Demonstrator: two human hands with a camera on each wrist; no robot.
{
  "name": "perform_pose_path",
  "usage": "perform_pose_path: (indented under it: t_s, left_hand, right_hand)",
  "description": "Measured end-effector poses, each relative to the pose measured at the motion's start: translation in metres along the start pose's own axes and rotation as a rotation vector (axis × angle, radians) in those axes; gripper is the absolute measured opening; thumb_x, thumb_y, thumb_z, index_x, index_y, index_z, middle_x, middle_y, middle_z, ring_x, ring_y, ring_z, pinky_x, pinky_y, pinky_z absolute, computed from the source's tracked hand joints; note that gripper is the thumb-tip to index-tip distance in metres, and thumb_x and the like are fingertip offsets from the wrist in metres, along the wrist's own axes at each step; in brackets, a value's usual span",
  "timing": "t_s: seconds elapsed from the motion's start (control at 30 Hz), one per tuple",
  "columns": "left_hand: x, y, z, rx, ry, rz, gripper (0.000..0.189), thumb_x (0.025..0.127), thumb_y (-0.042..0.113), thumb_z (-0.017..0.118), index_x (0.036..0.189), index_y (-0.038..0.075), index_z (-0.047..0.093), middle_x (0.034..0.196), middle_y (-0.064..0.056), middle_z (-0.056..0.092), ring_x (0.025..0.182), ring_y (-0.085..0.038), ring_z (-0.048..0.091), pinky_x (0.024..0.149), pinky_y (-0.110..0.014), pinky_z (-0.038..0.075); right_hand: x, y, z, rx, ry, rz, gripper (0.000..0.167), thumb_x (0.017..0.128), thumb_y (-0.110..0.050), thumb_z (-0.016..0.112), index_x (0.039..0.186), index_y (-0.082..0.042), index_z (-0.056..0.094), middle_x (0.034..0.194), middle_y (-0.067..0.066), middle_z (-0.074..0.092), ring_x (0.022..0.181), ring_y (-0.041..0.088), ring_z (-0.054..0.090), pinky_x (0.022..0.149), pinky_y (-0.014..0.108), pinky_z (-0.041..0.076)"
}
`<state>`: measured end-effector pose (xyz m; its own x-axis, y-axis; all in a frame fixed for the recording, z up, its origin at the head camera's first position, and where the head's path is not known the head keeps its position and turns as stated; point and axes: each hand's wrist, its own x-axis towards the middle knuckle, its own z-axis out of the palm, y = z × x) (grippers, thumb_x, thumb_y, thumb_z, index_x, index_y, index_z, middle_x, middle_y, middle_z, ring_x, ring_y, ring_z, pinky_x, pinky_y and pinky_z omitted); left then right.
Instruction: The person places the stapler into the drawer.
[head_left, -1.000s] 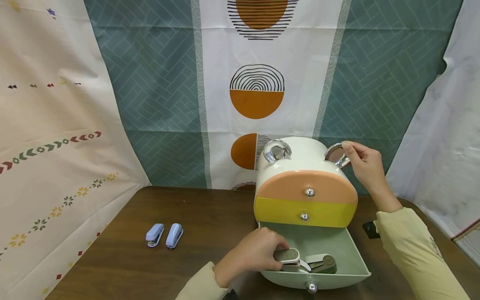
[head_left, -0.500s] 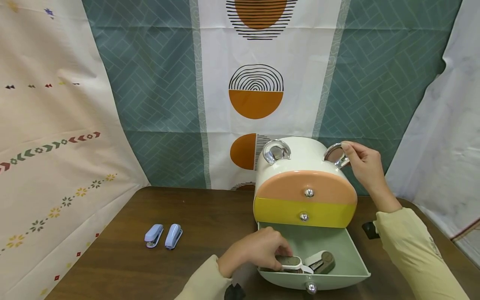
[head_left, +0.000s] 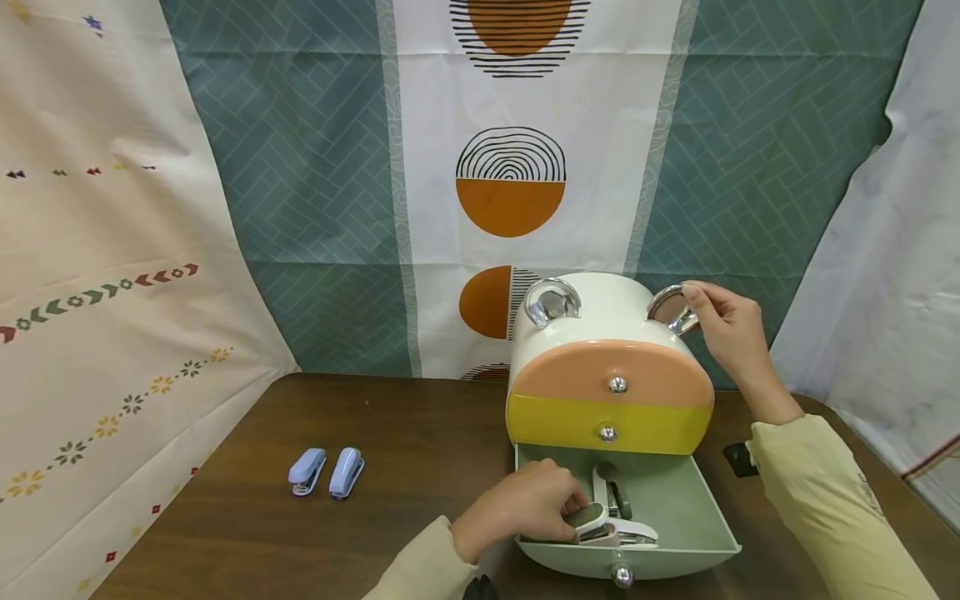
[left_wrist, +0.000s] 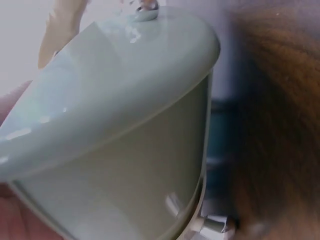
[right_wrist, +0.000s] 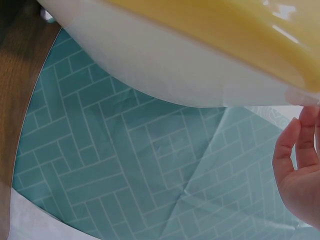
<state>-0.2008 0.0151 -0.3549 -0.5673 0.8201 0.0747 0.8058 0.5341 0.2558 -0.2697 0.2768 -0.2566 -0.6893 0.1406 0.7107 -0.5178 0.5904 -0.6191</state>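
Note:
In the head view, my left hand (head_left: 536, 504) is inside the pulled-out pale green drawer (head_left: 675, 492), gripping a stapler (head_left: 588, 518) with a dark green top and white body near the front wall. A second white and dark green stapler (head_left: 617, 496) lies just behind it, pointing toward the back. A white piece (head_left: 633, 532) extends right of the gripped stapler; whether it belongs to it I cannot tell. My right hand (head_left: 731, 333) pinches the right silver ring (head_left: 673, 310) on top of the white rounded drawer cabinet (head_left: 600, 308). The left wrist view mostly shows the drawer front (left_wrist: 115, 85).
Two light blue staplers (head_left: 307, 471) stand side by side on the brown table (head_left: 420, 433) at the left. Above the pulled-out drawer, the yellow drawer (head_left: 562, 423) and orange drawer (head_left: 570, 371) are closed. A patterned cloth (head_left: 322, 208) hangs behind the table.
My left hand has shifted slightly right within the drawer with the stapler. The other stapler has turned and slid toward the drawer's back. My right hand stays on the ring.

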Motion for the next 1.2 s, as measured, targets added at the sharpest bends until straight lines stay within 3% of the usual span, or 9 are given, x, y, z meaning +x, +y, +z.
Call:
perform_pose_path:
  t_s: [0.13, 0.27, 0.4, 0.6, 0.87, 1.1, 1.2]
  left_hand:
    - [0.004, 0.002, 0.005, -0.003, 0.053, -0.020, 0.016, 0.067, 0.015, 0.075, 0.082, 0.015, 0.071, 0.061, 0.014, 0.055, 0.053, 0.005, 0.041, 0.049, -0.010, 0.033]
    - [0.005, 0.005, 0.008, 0.021, 0.107, -0.062, 0.011, 0.066, 0.017, 0.076, 0.070, 0.016, 0.066, 0.050, 0.014, 0.034, 0.047, 0.000, 0.027, 0.042, -0.014, 0.023]
    - [0.006, 0.007, 0.012, 0.085, 0.136, -0.081, 0.028, 0.063, 0.022, 0.078, 0.055, 0.019, 0.051, 0.049, 0.011, 0.021, 0.047, -0.003, 0.020, 0.041, -0.018, 0.017]
    - [0.009, 0.009, 0.015, 0.124, 0.112, -0.067, 0.024, 0.061, 0.022, 0.078, 0.057, 0.020, 0.055, 0.050, 0.012, 0.024, 0.049, -0.004, 0.023, 0.041, -0.018, 0.019]
    - [0.010, 0.008, 0.015, 0.149, 0.096, -0.002, 0.024, 0.066, 0.028, 0.078, 0.060, 0.021, 0.056, 0.052, 0.012, 0.022, 0.050, -0.002, 0.022, 0.043, -0.017, 0.018]
    - [0.010, 0.006, 0.015, 0.124, 0.090, 0.012, 0.031, 0.067, 0.028, 0.078, 0.058, 0.019, 0.050, 0.053, 0.010, 0.019, 0.050, -0.003, 0.019, 0.045, -0.017, 0.015]
    - [0.009, 0.004, 0.014, 0.096, 0.101, 0.021, 0.021, 0.066, 0.027, 0.079, 0.062, 0.020, 0.059, 0.053, 0.016, 0.036, 0.051, 0.004, 0.030, 0.047, -0.012, 0.023]
  right_hand:
    - [0.000, 0.001, 0.000, -0.001, 0.005, -0.005, 0.031, 0.091, -0.016, 0.054, 0.105, 0.012, 0.061, 0.070, -0.035, 0.052, 0.059, -0.009, 0.050, 0.057, 0.006, 0.042]
    - [0.000, 0.001, 0.000, 0.006, 0.007, -0.006, 0.030, 0.091, -0.015, 0.054, 0.104, 0.012, 0.061, 0.069, -0.034, 0.053, 0.058, -0.009, 0.051, 0.057, 0.007, 0.043]
    - [-0.001, -0.006, 0.000, 0.009, 0.008, -0.009, 0.030, 0.091, -0.015, 0.054, 0.103, 0.012, 0.061, 0.068, -0.034, 0.052, 0.058, -0.009, 0.050, 0.057, 0.007, 0.042]
    - [-0.004, -0.020, 0.000, 0.050, -0.004, -0.013, 0.031, 0.091, -0.013, 0.053, 0.103, 0.015, 0.059, 0.069, -0.033, 0.053, 0.058, -0.009, 0.051, 0.057, 0.007, 0.043]
    - [0.000, 0.001, 0.001, 0.022, 0.012, -0.008, 0.030, 0.091, -0.015, 0.054, 0.103, 0.012, 0.061, 0.069, -0.031, 0.054, 0.059, -0.008, 0.051, 0.057, 0.007, 0.043]
    - [-0.001, -0.004, 0.001, 0.025, 0.009, -0.010, 0.030, 0.091, -0.014, 0.054, 0.102, 0.013, 0.060, 0.067, -0.031, 0.054, 0.057, -0.008, 0.051, 0.057, 0.007, 0.043]
    - [-0.001, -0.007, 0.001, 0.040, 0.002, -0.018, 0.030, 0.091, -0.012, 0.054, 0.102, 0.014, 0.060, 0.067, -0.032, 0.054, 0.056, -0.008, 0.051, 0.056, 0.007, 0.043]
